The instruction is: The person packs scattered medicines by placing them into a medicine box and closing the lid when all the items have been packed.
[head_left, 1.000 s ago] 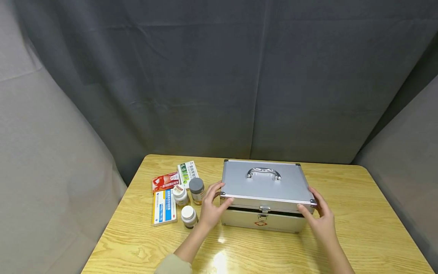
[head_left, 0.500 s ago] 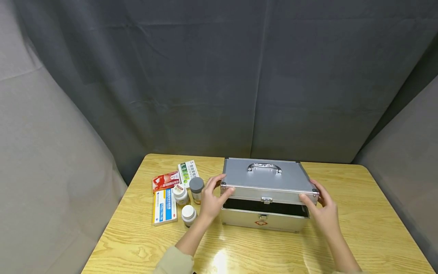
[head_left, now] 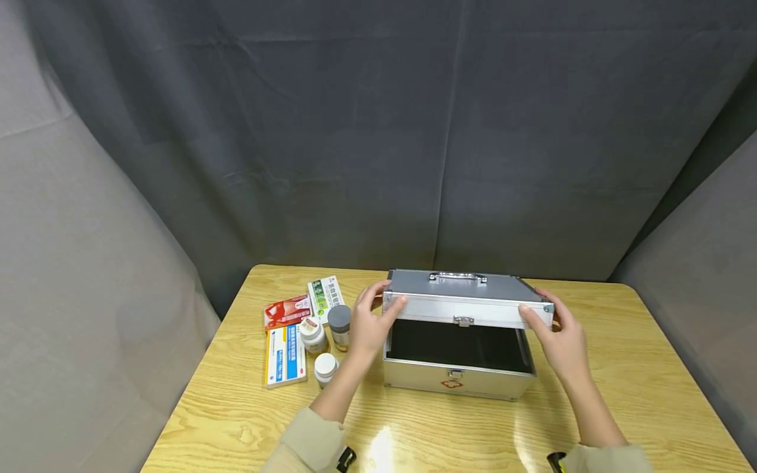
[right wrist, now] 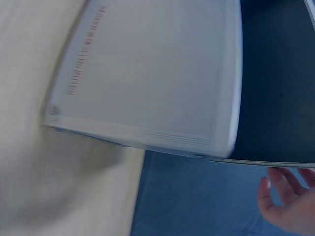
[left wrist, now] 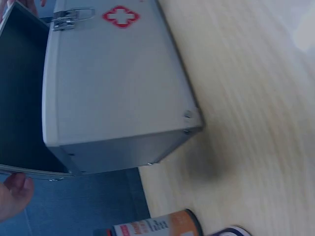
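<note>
A silver metal first-aid box (head_left: 414, 374) with a red cross stands on the table. Its lid (head_left: 426, 307) is tilted partway up at the front, and the dark inside shows below it. My left hand (head_left: 370, 323) grips the lid's front left corner, thumb on the front face. At the opposite front corner, my right hand (head_left: 560, 338) holds the lid the same way. The left wrist view shows the fingers (left wrist: 17, 183) at the lid's edge. Fingers of the right hand (right wrist: 290, 201) curl by the lid's edge in the right wrist view.
Left of the box are a grey-capped bottle (head_left: 340, 320), two white bottles (head_left: 313, 335), a red medicine box (head_left: 287, 313), a green-and-white box (head_left: 325, 297) and a blue-and-white box (head_left: 286, 356). The wooden table (head_left: 449, 433) ends at a dark curtain (head_left: 355, 164) behind.
Both hands have raised the lid's front edge from just above the box's rim, so the gap has widened and the inside shows. The bottles and medicine boxes have not moved.
</note>
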Motion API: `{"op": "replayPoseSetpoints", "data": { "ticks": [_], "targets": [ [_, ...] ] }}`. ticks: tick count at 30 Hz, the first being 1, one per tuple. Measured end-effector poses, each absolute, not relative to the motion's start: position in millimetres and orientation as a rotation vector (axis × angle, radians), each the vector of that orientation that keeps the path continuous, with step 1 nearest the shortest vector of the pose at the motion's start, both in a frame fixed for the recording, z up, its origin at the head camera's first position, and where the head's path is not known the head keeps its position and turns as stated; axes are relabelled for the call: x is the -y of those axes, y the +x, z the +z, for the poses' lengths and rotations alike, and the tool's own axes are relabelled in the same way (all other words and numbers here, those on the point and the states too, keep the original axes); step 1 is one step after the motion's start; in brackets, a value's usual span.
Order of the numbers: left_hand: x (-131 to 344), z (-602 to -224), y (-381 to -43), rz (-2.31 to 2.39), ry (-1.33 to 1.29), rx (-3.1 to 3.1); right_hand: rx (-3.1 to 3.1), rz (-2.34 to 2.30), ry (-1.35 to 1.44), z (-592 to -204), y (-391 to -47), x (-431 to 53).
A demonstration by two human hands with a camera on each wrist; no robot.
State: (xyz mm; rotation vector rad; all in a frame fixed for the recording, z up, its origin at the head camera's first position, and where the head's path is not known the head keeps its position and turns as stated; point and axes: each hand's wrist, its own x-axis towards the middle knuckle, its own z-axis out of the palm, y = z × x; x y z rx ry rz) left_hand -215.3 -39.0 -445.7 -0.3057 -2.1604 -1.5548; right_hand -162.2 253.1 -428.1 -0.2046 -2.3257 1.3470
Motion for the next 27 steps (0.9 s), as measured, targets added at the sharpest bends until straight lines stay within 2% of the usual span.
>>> {"op": "replayPoseSetpoints", "data": {
  "ticks": [12, 27],
  "targets": [
    [34, -421, -230, -1.505, -0.177, 2.250, 2.536, 1.157, -0.222, -400, -178, -257],
    [31, -399, -253, -1.507, -0.159, 2.371, 2.651, 1.128, -0.225, -376, -200, -262]
  ]
}}
